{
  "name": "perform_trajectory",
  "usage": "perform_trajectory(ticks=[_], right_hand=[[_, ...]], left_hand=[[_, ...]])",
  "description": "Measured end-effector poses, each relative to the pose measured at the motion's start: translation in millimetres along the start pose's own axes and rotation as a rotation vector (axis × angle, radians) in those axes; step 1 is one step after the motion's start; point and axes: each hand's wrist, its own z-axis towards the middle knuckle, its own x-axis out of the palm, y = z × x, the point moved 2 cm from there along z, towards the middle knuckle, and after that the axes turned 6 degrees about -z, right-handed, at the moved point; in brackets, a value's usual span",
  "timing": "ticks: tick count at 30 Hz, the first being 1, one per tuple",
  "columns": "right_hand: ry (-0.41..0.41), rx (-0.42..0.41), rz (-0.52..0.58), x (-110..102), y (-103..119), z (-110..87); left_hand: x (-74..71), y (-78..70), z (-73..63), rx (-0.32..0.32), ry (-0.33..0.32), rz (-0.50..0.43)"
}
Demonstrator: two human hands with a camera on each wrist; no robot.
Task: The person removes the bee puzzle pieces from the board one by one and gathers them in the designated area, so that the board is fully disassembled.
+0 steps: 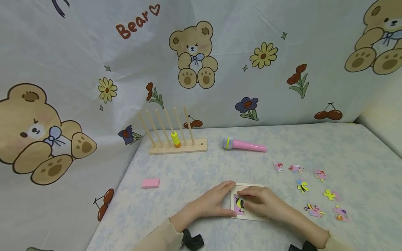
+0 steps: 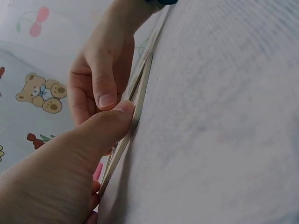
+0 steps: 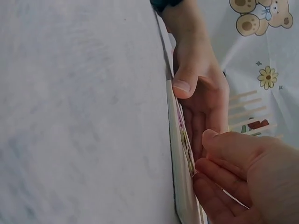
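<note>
In the head view a small white-rimmed puzzle tray [image 1: 249, 217] lies on the table. Joined pieces with a yellow-and-black bee on pink [image 1: 239, 205] fill its left part. My left hand [image 1: 211, 201] grips the tray's left end, thumb on the near edge and fingers at the far edge. In the left wrist view that thumb [image 2: 122, 112] rests on the tray rim. My right hand [image 1: 267, 204] hangs over the tray and covers its middle. Its fingertips [image 3: 200, 176] touch the pieces, and the thumb is raised off them in the right wrist view.
Several loose puzzle pieces [image 1: 314, 210] lie scattered to the right. A pink toy microphone [image 1: 246, 145] lies behind the tray. At the back left stands a wooden peg rack [image 1: 188, 148] with yellow and orange beads [image 1: 175, 138]. A pink block [image 1: 150, 183] is on the left.
</note>
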Motion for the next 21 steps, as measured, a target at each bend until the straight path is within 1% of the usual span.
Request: perform_trajectory(ticks=[3, 5, 8, 11, 16, 21], right_hand=[[-0.038, -0.032, -0.038, 4, -2, -2.0], [-0.068, -0.036, -0.078, 6, -3, -3.3], [-0.115, -0.022, -0.123, 7, -3, -4.3], [-0.145, -0.007, -0.135, 8, -3, -5.0], [-0.129, 0.007, -0.108, 11, -2, -4.8], [-0.114, 0.064, -0.063, 13, -2, -4.1]], left_hand=[[0.6, -0.5, -0.2, 0.005, -0.001, 0.008], [0.4, -1.3, -0.2, 0.005, -0.002, 0.012], [-0.5, -2.4, 1.1, 0.004, -0.004, 0.015], [-0.6, -2.3, 2.3, 0.003, -0.003, 0.012], [0.2, -1.3, 1.5, 0.003, -0.002, 0.007], [-0.4, -1.9, -0.1, -0.005, -0.002, 0.005]])
